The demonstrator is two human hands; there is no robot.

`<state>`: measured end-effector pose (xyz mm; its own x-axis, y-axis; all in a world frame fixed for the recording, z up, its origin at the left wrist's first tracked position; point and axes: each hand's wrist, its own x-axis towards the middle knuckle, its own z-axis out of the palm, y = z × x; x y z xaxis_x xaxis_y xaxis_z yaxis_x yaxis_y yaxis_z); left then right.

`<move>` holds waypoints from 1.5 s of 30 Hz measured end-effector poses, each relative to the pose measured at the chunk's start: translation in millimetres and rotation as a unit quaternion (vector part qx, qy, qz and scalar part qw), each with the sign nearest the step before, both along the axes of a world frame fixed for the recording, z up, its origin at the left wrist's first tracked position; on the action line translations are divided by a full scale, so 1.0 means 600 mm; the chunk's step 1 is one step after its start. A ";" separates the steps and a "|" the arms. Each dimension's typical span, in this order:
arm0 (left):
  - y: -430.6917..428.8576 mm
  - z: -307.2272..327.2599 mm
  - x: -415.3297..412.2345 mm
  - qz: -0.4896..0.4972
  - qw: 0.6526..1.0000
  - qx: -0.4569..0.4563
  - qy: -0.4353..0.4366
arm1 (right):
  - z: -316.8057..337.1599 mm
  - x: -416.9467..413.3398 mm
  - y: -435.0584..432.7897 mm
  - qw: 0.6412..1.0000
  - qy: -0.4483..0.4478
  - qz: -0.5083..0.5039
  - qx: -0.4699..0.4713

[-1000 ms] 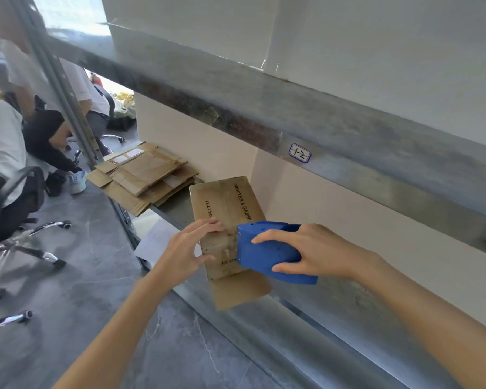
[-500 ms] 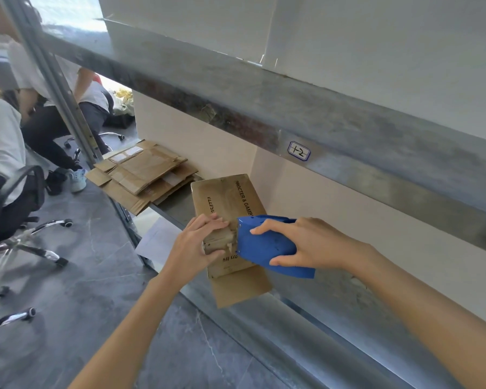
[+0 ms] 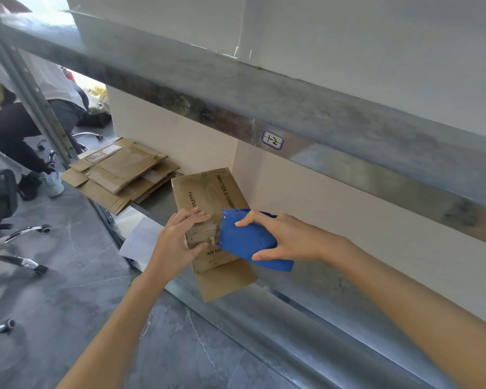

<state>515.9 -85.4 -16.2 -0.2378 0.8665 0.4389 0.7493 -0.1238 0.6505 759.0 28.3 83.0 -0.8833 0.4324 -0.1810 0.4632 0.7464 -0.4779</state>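
— Box (image 3: pixel 208 192) first: where do we have it?
— Flat on the shelf (image 3: pixel 306 327), its near end hanging out over the front rim and its far end close to the cream back panel.
— And our hands?
— Our left hand (image 3: pixel 177 240) has its fingers curled over the box's left edge with the thumb below, clamping it. We judge that is to stop the cardboard sliding. Our right hand (image 3: pixel 289 237) is wrapped round the blue dispenser (image 3: pixel 244 242), with the fingers over the top and the thumb along the near side. The dispenser's front edge is pressed to the box just right of our left fingers.
— Why so close?
— So a strip starts taut, we think. A brownish band seems to run between the two hands, but we can't tell for sure that it's tape.
— Anything to read?
— "PROCTER & GAMB" in black along the box's right side, with the rest hidden by the dispenser. Left of it is a code, something like "25A77A", which we read less surely. The small print by our left thumb is too blurred. On the beam (image 3: pixel 348 122) above us is a tag (image 3: pixel 272 140) handwritten "1-2".
— Other cardboard?
— A stack (image 3: pixel 118 169) of flattened cartons lies at the far left of the shelf, apart from our box.
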 end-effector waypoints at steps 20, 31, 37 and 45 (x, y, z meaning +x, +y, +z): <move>-0.016 0.002 -0.005 -0.021 1.000 -0.002 0.006 | 0.050 0.038 0.018 0.974 -0.043 0.029 0.220; -0.024 -0.006 -0.019 -0.028 0.999 -0.007 0.013 | 0.039 0.108 0.039 0.960 -0.069 -0.054 0.267; -0.028 -0.011 -0.022 -0.057 0.998 -0.027 -0.008 | 0.034 0.094 0.039 0.964 -0.088 -0.054 0.243; -0.038 -0.010 -0.023 -0.046 0.998 -0.032 -0.013 | 0.032 0.059 0.044 0.971 -0.099 -0.069 0.205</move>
